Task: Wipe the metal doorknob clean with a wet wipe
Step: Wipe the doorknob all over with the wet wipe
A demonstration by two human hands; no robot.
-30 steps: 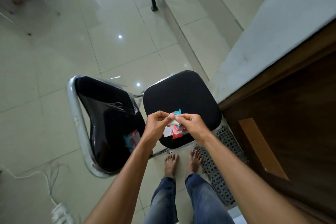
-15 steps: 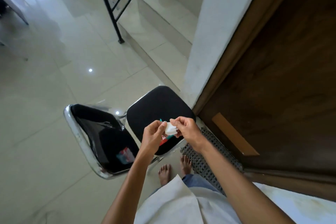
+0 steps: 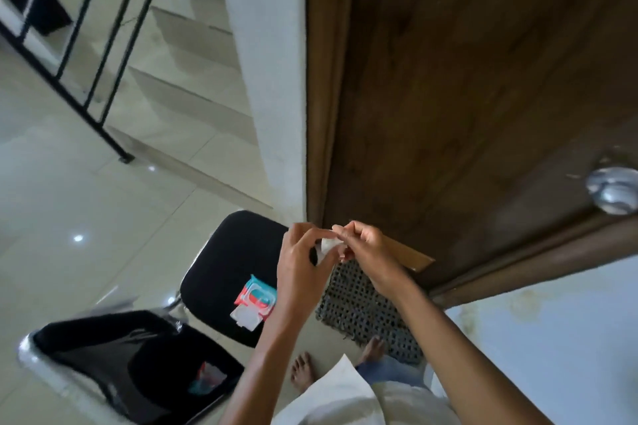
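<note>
2-hand pinch: left hand (image 3: 303, 262) and right hand (image 3: 366, 245) grip small white folded wet wipe (image 3: 329, 246), now lifted off black chair seat (image 3: 221, 272). Round metal doorknob (image 3: 614, 191) newly in view, well right, untouched: wiping not begun.

The one view comes from a wide-angle camera on the person's head, facing forward and steeply down, so a bare foot (image 3: 302, 371) shows near the bottom edge. Nearest the lens, at lower centre, are the left hand (image 3: 297, 272) and right hand (image 3: 369, 248), with a wipe (image 3: 329, 245) between them. The door (image 3: 466, 79) fills the upper right, with its doorknob (image 3: 614, 191) at the right edge. The chair (image 3: 234, 262) lies lower left and the railing (image 3: 103, 45) upper left, farther off.
</note>
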